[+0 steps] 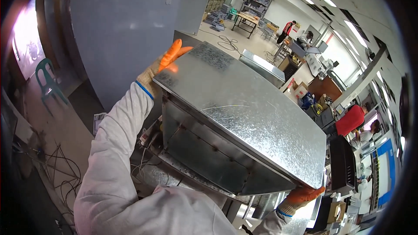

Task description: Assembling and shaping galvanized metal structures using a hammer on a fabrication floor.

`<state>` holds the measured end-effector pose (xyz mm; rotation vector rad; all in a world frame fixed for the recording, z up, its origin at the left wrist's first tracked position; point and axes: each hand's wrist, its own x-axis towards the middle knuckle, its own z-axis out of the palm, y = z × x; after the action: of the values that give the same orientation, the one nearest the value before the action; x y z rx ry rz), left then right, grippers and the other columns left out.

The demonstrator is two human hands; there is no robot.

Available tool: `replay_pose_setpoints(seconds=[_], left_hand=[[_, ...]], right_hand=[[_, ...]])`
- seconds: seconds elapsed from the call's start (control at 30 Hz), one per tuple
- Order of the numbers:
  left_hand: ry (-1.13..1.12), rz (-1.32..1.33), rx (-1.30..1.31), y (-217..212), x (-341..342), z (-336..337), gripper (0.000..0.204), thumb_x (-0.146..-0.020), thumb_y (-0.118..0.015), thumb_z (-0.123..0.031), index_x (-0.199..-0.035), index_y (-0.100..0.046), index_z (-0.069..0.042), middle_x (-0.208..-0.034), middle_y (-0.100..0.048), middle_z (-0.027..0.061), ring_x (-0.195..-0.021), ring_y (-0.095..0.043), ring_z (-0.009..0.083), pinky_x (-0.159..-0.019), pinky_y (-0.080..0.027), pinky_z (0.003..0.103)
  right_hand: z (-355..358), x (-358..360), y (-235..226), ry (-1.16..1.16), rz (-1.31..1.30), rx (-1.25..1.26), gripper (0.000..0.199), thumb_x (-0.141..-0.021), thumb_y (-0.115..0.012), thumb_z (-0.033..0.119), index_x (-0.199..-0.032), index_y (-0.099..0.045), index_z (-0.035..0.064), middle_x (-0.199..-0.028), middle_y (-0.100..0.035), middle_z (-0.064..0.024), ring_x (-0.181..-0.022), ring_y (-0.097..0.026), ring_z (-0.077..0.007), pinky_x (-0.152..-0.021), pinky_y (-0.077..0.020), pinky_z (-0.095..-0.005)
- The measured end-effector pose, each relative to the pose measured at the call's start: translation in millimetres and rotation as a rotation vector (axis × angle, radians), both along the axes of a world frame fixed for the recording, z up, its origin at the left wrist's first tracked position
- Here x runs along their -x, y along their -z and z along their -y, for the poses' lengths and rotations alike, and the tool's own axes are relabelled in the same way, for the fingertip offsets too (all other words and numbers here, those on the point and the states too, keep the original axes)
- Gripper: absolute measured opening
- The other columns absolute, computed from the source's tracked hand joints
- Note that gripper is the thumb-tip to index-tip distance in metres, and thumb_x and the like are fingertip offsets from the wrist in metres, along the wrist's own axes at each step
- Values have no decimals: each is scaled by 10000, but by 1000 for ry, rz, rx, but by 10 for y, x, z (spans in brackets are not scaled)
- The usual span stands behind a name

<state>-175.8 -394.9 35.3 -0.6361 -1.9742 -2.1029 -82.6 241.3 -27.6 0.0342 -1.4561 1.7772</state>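
A large galvanized sheet-metal box (244,104) lies in front of me, its broad shiny top slanting across the view. The side toward me is open and shows a dark inside with seams. A thin curved pale line runs over the top. My left hand (167,61), in a knit glove with orange-coated fingers and a blue cuff, holds the far left corner, its orange fingers pointing up past the edge. My right hand (301,198), gloved alike, grips the near right corner, fingers along the edge; part of it is hidden below the rim. Both arms wear light grey sleeves.
A big grey panel (126,35) stands beside my left arm. Behind it is a green plastic chair (48,82). Cables (65,178) lie on the floor at lower left. Beyond the box stands another metal box (263,66). Several people work farther off, one in red (350,120).
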Motion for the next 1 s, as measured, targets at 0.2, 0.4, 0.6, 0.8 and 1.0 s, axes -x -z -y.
replay_pose_setpoints(seconds=[0.2, 0.4, 0.6, 0.8, 1.0], left_hand=[[-50, 81, -71, -107, 110, 23, 800, -957, -613, -543, -1502, -397, 1, -1502, -467, 122, -1372, -450, 192, -1113, -398, 361], [-320, 182, 13, -331, 710, -69, 804, -950, -578, -620, -1455, -470, -4, -1475, -494, 96, -1285, -517, 181, -1069, -438, 340], [-6, 3, 276, -8, 1506, 367, 414, -1029, -598, -182, -1401, -531, -15, -1300, -633, 79, -1219, -555, 115, -1042, -457, 289], [-98, -65, 391, 0, 1613, 436, 336, -1029, -599, -162, -1325, -585, -4, -1223, -661, 32, -1070, -592, 79, -948, -487, 245], [-207, -317, 666, -207, 1338, 132, 569, -957, -684, -72, -1472, -446, -27, -1274, -640, 66, -1087, -591, 104, -954, -505, 267]], right_hand=[[105, 37, -196, -24, -33, 197, 796, -1012, -274, 660, -1469, -429, 26, -1416, -539, -190, -1240, -584, -326, -959, -528, -453], [133, -134, -218, -263, -88, 273, 875, -983, -279, 721, -1498, -405, 26, -1459, -516, -187, -1308, -535, -330, -1059, -459, -456], [206, -100, -182, -330, -63, 329, 931, -932, -369, 776, -1552, -328, 84, -1440, -535, -145, -1297, -531, -297, -1048, -456, -425], [122, -141, -69, -201, -2, 19, 947, -924, -366, 791, -1580, -267, 115, -1522, -425, -109, -1334, -474, -235, -1032, -456, -376], [29, -156, -52, -225, -4, -28, 1020, -870, -334, 854, -1584, -257, 129, -1533, -390, -101, -1390, -410, -273, -1135, -372, -449]])
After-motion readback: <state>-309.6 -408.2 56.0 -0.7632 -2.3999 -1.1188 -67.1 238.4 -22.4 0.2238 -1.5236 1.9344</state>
